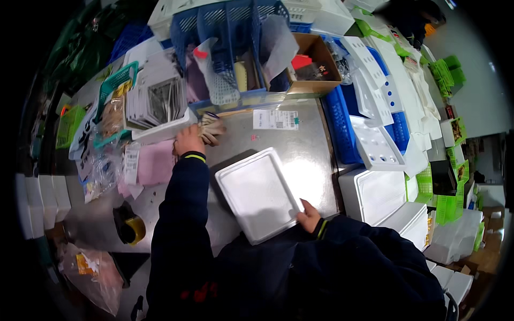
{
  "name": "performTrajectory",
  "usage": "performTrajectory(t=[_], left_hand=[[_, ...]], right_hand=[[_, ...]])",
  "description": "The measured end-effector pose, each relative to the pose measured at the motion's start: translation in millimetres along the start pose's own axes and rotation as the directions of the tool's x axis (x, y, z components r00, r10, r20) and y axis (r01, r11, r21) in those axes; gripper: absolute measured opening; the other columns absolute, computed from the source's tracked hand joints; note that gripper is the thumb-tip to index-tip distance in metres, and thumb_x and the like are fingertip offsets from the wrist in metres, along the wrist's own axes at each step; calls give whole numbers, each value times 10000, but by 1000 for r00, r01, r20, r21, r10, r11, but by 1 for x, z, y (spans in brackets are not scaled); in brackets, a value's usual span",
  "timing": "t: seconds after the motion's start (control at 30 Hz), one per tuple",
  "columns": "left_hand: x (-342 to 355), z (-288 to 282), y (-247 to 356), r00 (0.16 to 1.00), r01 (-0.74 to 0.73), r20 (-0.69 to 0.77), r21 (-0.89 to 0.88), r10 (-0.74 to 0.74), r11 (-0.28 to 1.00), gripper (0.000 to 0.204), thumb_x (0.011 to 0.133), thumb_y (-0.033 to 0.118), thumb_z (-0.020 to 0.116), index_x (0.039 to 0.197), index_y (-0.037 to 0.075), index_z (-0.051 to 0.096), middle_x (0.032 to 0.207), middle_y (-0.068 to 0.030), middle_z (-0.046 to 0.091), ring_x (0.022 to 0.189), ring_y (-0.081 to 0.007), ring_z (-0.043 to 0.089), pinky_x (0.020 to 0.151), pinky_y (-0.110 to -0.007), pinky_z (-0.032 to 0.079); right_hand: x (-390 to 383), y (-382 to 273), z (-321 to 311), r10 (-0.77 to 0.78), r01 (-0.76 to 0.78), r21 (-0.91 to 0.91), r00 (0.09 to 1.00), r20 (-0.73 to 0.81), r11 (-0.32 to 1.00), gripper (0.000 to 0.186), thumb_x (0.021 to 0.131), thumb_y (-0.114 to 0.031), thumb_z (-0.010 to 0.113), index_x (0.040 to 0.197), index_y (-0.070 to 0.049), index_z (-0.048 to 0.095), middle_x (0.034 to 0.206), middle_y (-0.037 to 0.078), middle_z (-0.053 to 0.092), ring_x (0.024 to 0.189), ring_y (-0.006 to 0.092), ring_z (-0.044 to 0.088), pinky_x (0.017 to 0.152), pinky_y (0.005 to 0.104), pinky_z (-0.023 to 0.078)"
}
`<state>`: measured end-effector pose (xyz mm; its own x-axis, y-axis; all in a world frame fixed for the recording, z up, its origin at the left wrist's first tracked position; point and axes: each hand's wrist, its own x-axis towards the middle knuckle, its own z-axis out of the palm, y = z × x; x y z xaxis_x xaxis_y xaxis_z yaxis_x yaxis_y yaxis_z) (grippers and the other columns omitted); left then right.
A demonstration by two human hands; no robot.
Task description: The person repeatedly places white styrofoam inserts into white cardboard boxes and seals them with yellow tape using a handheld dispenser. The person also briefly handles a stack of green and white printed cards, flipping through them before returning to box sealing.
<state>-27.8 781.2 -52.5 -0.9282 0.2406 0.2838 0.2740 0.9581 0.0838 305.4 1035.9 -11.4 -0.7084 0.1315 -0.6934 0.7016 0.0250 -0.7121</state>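
Note:
My right hand (309, 216) grips the lower right edge of a white foam tray or lid (256, 190), which is tilted over the steel worktable (219, 152) near my body. My left hand (187, 140) reaches to the back left, fingers curled beside a pair of pale work gloves (210, 128); what they hold, if anything, is hidden. Pink sheets (155, 163) lie below that hand, next to a white box of grey-white packets (155, 104). A printed label (276, 119) lies flat on the steel beyond the tray.
Blue dividers (211, 27) and a cardboard box (313, 80) line the back. Blue crates (340, 123) with perforated foam lids and white foam boxes (369, 190) stand right. A tape dispenser (128, 224) and plastic bags (104, 160) lie left. A co-worker (415, 24) is at the top right.

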Motion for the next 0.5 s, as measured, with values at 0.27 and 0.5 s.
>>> performTrajectory(t=[0.27,0.5], left_hand=[[32,13,7,786,141,601,59,-148,988,425,788,221,584,1197,178,477,1014,-191,595,892,-381,586,755,-483,471],[31,43,9,932,238,361,-679,34,695,568,702,12,614,1234,13,414,1191,-232,496,1054,-413,504,857,-428,454]], right_hand=[[92,-157,-115,-456,603,-517,798,394,607,389,812,-352,634,1032,-32,638,956,207,638,880,314,624,807,352,483],[267,-384,-311,-709,618,-348,627,-322,705,538,756,-220,672,1187,58,510,829,161,675,666,210,667,660,318,522]])
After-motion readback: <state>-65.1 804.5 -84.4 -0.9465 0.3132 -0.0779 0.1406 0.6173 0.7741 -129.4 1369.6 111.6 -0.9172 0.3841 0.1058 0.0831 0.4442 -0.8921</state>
